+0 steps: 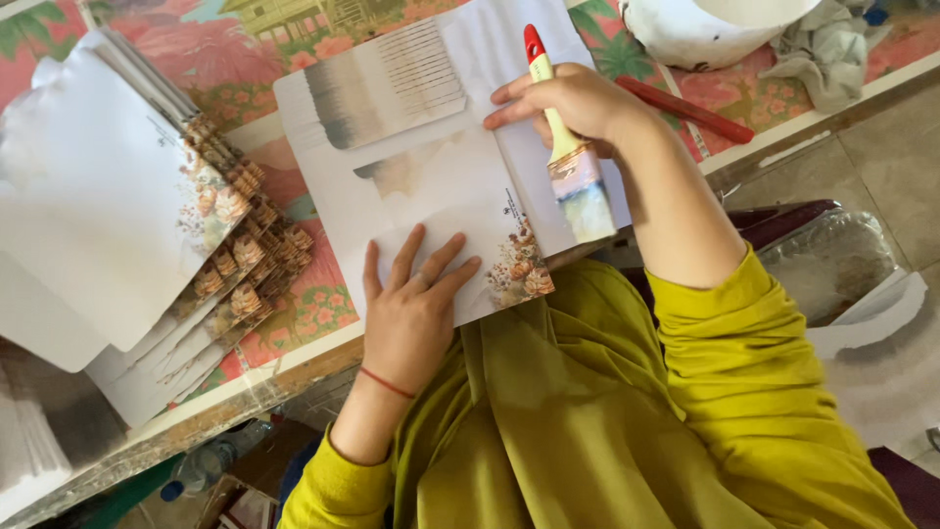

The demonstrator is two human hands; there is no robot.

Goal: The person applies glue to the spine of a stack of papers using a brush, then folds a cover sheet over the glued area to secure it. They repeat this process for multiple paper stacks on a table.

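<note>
We see a tabletop [294, 323] under a floral cloth, and to the left of our left hand [411, 304] a fanned stack of white envelopes [127, 216] with flower-printed corners. The open envelope [431, 176] lies directly beneath both hands; our left hand rests flat on its lower part, fingers spread, gripping nothing. Beyond the right hand [573, 103] sits a white bowl [685, 34], with a crumpled rag [827, 49] beside it. Our right hand is closed around the handle of a paintbrush [563, 147], its bristles pointing toward us over the envelope's right edge. A red stick [685, 110] lies just behind that wrist.
</note>
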